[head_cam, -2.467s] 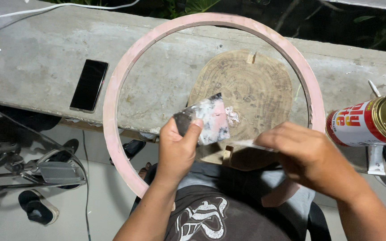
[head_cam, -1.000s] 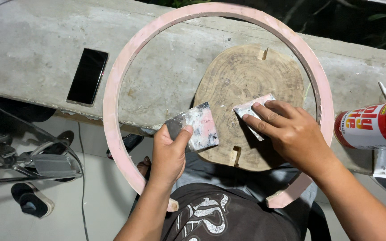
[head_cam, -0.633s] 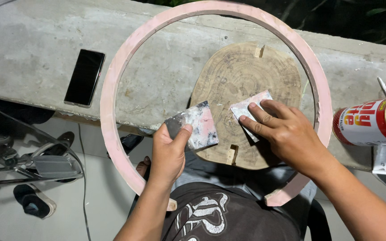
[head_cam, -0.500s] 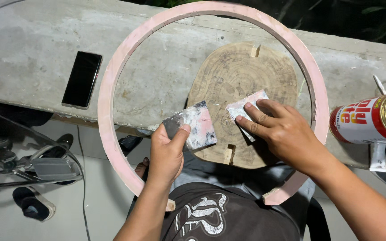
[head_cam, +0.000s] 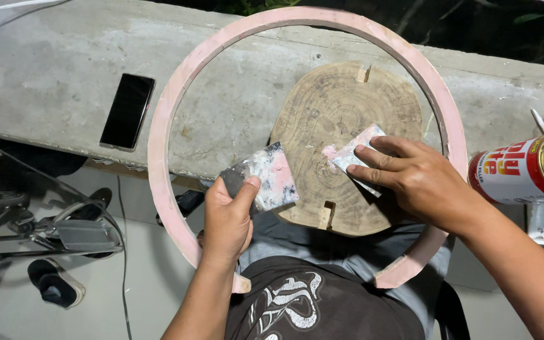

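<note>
Filler work on wood slab (head_cam: pixel 347 119), resting on bench (head_cam: pixel 51 82) inside pink ring (head_cam: pixel 165 126).
Right hand (head_cam: pixel 420 182) presses scraper (head_cam: pixel 357 154) flat; left hand (head_cam: pixel 228 217) pinches smeared scraper (head_cam: pixel 266 179). Uneven pressure could gouge the filler.

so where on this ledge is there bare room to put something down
Bare grey concrete ledge lies left of the black phone, and between the phone and the pink ring frame. Crowded: the round wood slab, both hands, and the red-and-white can at right.
</note>
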